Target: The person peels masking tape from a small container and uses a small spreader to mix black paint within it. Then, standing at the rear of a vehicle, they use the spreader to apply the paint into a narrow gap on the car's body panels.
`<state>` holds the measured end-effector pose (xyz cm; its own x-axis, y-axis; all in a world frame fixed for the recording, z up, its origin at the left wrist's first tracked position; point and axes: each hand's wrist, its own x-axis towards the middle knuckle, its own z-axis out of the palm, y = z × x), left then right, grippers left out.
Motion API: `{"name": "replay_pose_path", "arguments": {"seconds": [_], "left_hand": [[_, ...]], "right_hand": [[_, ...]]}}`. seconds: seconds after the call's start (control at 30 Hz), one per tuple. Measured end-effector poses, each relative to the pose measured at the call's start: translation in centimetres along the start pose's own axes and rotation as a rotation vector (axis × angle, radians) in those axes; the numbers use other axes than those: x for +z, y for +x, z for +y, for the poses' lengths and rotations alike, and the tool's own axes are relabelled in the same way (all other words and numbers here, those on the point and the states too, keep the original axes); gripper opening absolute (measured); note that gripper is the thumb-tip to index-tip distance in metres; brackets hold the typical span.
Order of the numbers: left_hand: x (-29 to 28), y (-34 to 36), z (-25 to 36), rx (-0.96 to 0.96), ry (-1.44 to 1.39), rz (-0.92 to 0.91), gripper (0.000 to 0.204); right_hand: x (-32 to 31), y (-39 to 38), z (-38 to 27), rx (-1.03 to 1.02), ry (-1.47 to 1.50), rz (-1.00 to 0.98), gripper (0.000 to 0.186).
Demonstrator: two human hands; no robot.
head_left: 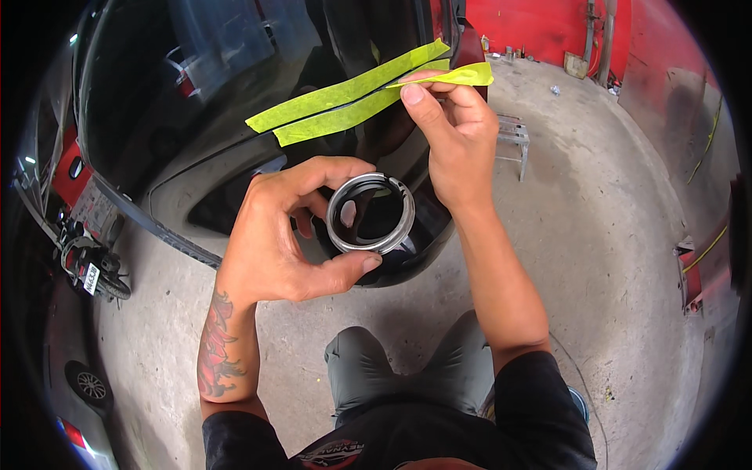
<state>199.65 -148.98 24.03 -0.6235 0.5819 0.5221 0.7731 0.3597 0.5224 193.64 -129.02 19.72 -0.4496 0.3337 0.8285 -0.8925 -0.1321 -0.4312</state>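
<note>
My left hand grips a silver ring with a black inner band between thumb and fingers. One fingertip shows through its opening. Higher up and to the right, my right hand pinches a yellow-green piece of masking tape between thumb and index finger, its wide end sticking out to the right. Two strips of the same tape, an upper strip and a lower strip, run along a seam on the glossy black car body. My fingers cover where the held piece meets the lower strip; I cannot tell whether they join.
A metal step stool stands on the concrete floor right of the car. At left are a parked motorcycle and a silver car. A red wall closes the back, with a bucket before it.
</note>
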Motion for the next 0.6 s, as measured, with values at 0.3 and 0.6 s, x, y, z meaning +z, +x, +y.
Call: {"name": "replay_pose_path", "arguments": {"seconds": [0.3,0.6], "left_hand": [[0.1,0.05,-0.03,-0.007,-0.008,-0.003,0.066],[0.07,0.03,0.16,-0.023,-0.011,-0.004,0.065]], "right_hand": [[-0.02,-0.04,0.2,-0.003,-0.009,0.004,0.015],[-0.04,-0.04,0.23,-0.008,-0.003,-0.003,0.015]]}}
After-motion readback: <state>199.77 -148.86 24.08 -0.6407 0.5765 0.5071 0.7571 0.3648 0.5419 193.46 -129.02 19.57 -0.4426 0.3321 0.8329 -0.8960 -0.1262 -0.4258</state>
